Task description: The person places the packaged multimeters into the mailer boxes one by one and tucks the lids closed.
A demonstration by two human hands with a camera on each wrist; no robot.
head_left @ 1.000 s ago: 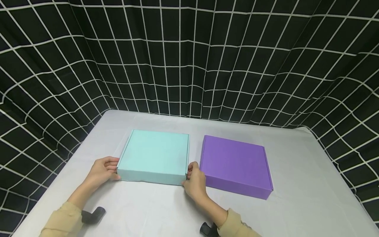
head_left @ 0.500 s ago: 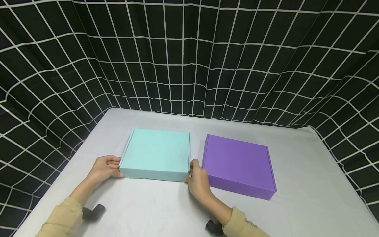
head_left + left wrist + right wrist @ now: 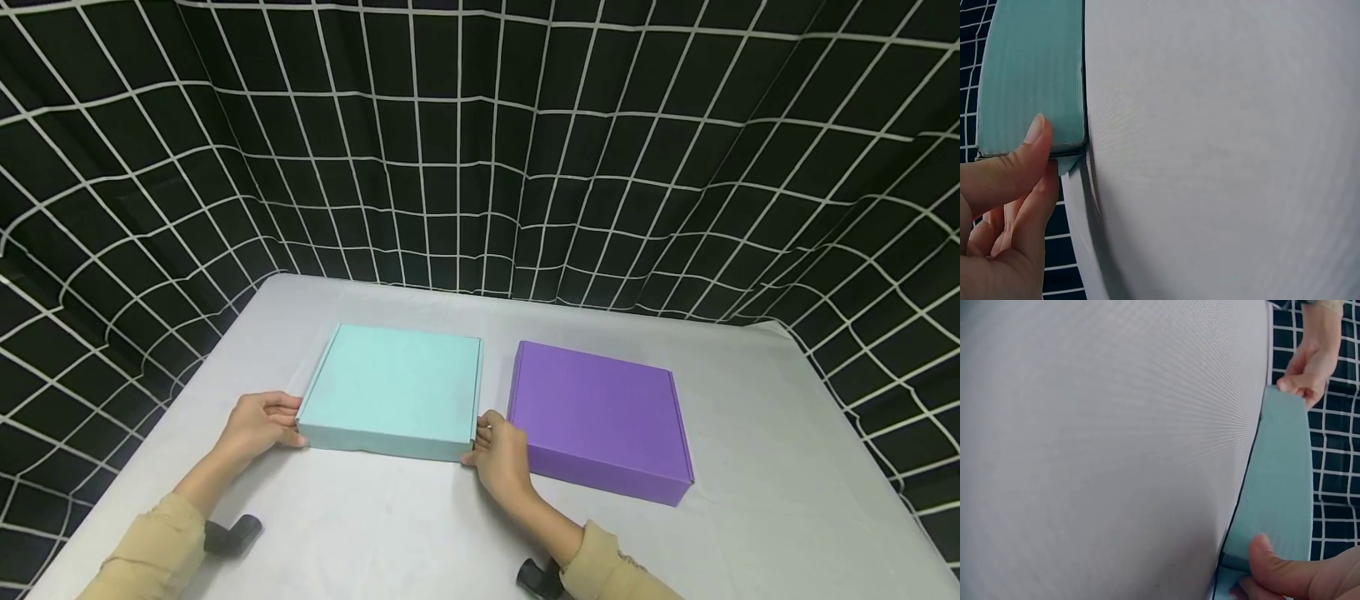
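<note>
A flat, closed teal cardboard box (image 3: 393, 383) lies on the white-covered table. My left hand (image 3: 255, 427) holds its front left corner. In the left wrist view the thumb (image 3: 1035, 134) presses on the box's front face, while the other fingers bend in at its side. My right hand (image 3: 502, 457) grips the front right corner in the same way, its thumb (image 3: 1263, 550) on the front face. Some right fingertips are hidden in the gap beside a closed purple cardboard box (image 3: 600, 417), which lies just to the right. Whether the right hand touches the purple box I cannot tell.
A white cloth (image 3: 360, 525) covers the table. Black curtains with a white grid (image 3: 465, 150) enclose the back and both sides. A dark device sits at each wrist, one by the left sleeve (image 3: 234, 535) and one by the right sleeve (image 3: 538, 578).
The teal box has shifted very slightly toward the back of the table, both hands keeping their hold on its front corners. The purple box stays put; the head view sways a little.
</note>
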